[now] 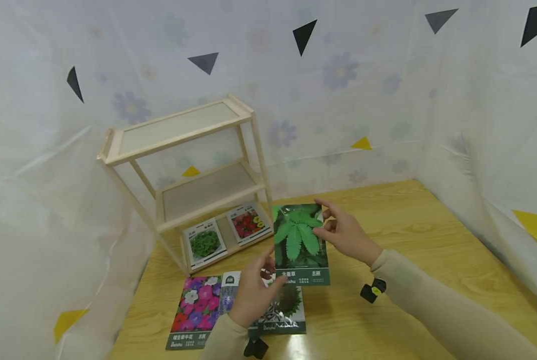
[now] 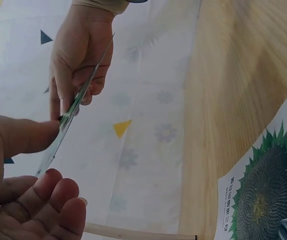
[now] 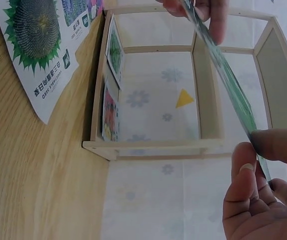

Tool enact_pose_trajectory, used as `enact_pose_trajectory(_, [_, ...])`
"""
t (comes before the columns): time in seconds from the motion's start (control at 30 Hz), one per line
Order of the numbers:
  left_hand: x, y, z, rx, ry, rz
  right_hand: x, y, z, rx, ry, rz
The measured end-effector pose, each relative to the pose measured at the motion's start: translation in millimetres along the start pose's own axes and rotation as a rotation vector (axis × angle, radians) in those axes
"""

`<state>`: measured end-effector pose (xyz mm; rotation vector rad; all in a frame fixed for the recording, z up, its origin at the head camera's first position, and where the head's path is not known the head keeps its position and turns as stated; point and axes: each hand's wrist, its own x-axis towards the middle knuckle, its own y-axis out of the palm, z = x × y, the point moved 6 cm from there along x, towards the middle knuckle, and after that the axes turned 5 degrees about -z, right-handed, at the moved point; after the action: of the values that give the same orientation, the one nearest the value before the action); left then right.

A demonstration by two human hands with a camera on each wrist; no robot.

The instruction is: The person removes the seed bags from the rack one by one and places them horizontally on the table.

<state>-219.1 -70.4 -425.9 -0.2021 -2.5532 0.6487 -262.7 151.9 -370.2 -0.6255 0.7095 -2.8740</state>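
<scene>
We see left hand (image 1: 253, 294) and right hand (image 1: 350, 235) pinching the leaf packet (image 1: 299, 242) above the table (image 1: 412, 225). Head view gives us its printed front; wrist views, only its thin edge. Behind: wooden shelf (image 1: 178, 125).

- Soft, even light fills the head view, its source out of frame.
- White glare spots the near side of the wooden tabletop (image 1: 408, 225), among faint, soft-edged shadows.
- Wide-angle distortion slants the wooden rack (image 1: 205, 192).
- Both wrist views look dimmer, greyer and slightly soft.
</scene>
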Motion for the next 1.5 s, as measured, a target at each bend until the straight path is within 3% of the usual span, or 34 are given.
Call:
enact_pose_trajectory(0.13, [-3.3, 9.4, -3.9, 0.144, 0.074, 0.064, -2.0, -6.1, -28.9, 0.003, 0.02, -0.006])
enact_pose_trajectory(0.23, [-6.0, 15.7, -8.6, 0.244, 0.15, 0.098, -5.9, -11.4, -37.4, -0.004, 0.056, -0.004])
enact_pose_trajectory(0.43, [-8.9, 23.6, -17.4, 0.348, 0.29, 0.088, -12.1, -15.5, -47.2, -0.001, 0.105, 0.028])
enact_pose_trajectory(0.53, [-10.6, 26.9, -17.6, 0.373, 0.324, 0.084, -14.3, -15.7, -50.5, 0.005, 0.11, 0.043])
enact_pose_trajectory(0.97, [-16.5, 40.9, -14.0, 0.479, 0.358, 0.152, -22.5, -10.1, -71.3, -0.034, 0.191, 0.085])
enact_pose_trajectory(1.17, [-19.9, 47.9, -11.9, 0.499, 0.345, 0.186, -28.0, -10.2, -77.2, -0.154, 0.176, 0.077])
enact_pose_trajectory(1.5, [-26.1, 62.1, -7.2, 0.523, 0.315, 0.221, -34.6, -6.8, -89.1, -0.214, 0.154, 0.113])
